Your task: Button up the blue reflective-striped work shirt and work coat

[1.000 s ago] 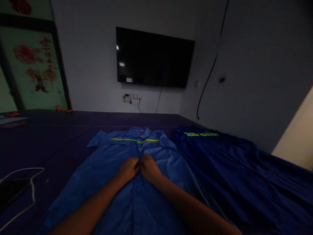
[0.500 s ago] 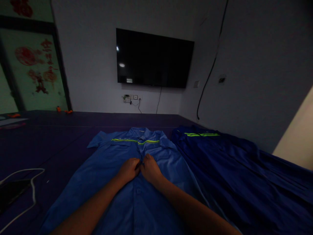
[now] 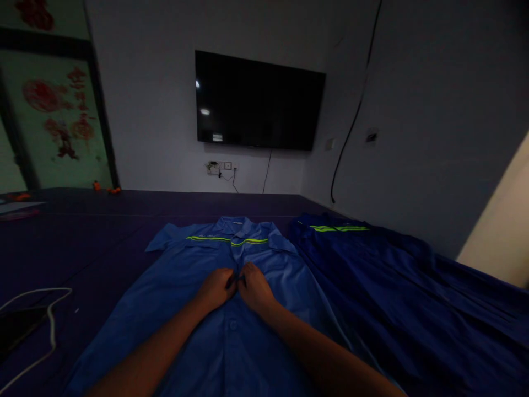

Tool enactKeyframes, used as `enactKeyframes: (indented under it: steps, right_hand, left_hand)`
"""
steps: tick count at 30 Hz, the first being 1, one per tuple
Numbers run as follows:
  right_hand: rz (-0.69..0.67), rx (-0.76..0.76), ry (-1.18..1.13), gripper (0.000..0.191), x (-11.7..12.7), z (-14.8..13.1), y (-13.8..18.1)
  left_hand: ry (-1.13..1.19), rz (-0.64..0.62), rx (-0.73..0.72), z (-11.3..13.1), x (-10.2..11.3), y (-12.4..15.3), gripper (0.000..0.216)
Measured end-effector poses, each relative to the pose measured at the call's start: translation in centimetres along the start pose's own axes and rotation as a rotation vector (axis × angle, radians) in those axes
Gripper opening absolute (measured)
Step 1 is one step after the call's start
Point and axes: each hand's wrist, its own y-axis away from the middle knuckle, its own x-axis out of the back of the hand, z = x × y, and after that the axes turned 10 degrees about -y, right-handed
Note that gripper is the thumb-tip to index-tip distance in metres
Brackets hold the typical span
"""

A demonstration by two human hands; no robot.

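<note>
A blue short-sleeved shirt [image 3: 185, 286] lies spread out in front of me, its collar pointing away and yellow-green stripes across the chest. My left hand [image 3: 218, 288] pinches the front placket from the left, a little below the stripes. From the other side my right hand [image 3: 254, 286] grips the same placket, its fingertips almost meeting those of the left. The button or buttonhole between the fingers is hidden. Nearer to me on the placket, a button [image 3: 233, 326] shows.
A darker blue garment [image 3: 384, 281] with yellow-green stripes lies to the right, along the wall. At the left edge are a dark flat device [image 3: 20, 328] and a white cable [image 3: 52, 325]. Small orange objects [image 3: 113, 191] sit far left. A television [image 3: 258, 102] hangs ahead.
Both hands keep hold of the placket at nearly the same spot, with only slight finger movement. The whole view has shifted a little.
</note>
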Motion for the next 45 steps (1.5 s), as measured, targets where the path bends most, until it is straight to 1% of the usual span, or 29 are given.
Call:
enactKeyframes:
  steps: [4, 7, 9, 11, 13, 14, 17, 20, 23, 26, 29, 32, 40, 42, 45]
  right_hand:
    - [0.056, 0.03, -0.095, 0.024, -0.4, 0.4, -0.1]
    - [0.11, 0.063, -0.166, 0.029, -0.5, 0.6, -0.1]
    - [0.165, 0.092, -0.216, 0.033, -0.4, 0.5, 0.0]
    - [0.235, 0.112, -0.256, 0.039, -0.1, 0.3, 0.4]
    - [0.274, 0.104, -0.279, 0.042, 0.2, 0.0, 1.1]
    - [0.269, 0.092, -0.284, 0.041, 0.3, -0.2, 1.5]
    - [0.16, 0.051, -0.276, 0.03, 1.0, -0.8, 3.3]
    - [0.037, 0.023, -0.244, 0.02, 1.7, -1.4, 5.2]
    - [-0.051, -0.002, -0.201, 0.018, 2.3, -2.1, 6.3]
    - [-0.171, -0.068, -0.147, 0.017, 2.8, -2.7, 6.5]
    - [-0.269, -0.113, -0.127, 0.017, 3.2, -3.1, 6.4]
    - [-0.318, -0.108, -0.129, 0.017, 3.6, -3.3, 6.5]
    - [-0.348, -0.058, -0.103, 0.015, 3.9, -3.6, 6.7]
    - [-0.344, -0.045, -0.098, 0.015, 3.9, -3.5, 6.7]
    - [-0.352, -0.046, -0.104, 0.016, 3.8, -3.4, 6.6]
  left_hand:
    - [0.052, 0.012, 0.025, 0.1, 0.0, 0.0, 0.012]
    - [0.194, 0.057, 0.088, 0.1, 0.0, -0.2, 0.018]
    - [0.356, 0.095, 0.167, 0.2, 0.1, -0.1, 0.026]
    - [0.536, 0.094, 0.283, 0.5, 0.3, 0.4, 0.034]
    - [0.681, 0.043, 0.398, 1.0, 0.7, 1.3, 0.039]
    - [0.727, 0.006, 0.439, 1.3, 0.9, 1.9, 0.041]
    - [0.757, -0.128, 0.483, 2.2, 1.7, 3.8, 0.046]
    - [0.726, -0.305, 0.465, 2.8, 2.5, 5.5, 0.049]
    - [0.731, -0.456, 0.421, 3.1, 3.2, 6.4, 0.046]
    - [0.742, -0.543, 0.396, 3.2, 3.7, 6.6, 0.041]
    - [0.727, -0.58, 0.39, 3.3, 4.1, 6.6, 0.039]
    - [0.689, -0.622, 0.375, 3.3, 4.2, 6.7, 0.037]
    - [0.642, -0.7, 0.324, 2.9, 4.2, 6.6, 0.032]
    - [0.643, -0.696, 0.325, 2.9, 4.2, 6.6, 0.029]
    - [0.674, -0.656, 0.336, 3.1, 3.9, 6.7, 0.024]
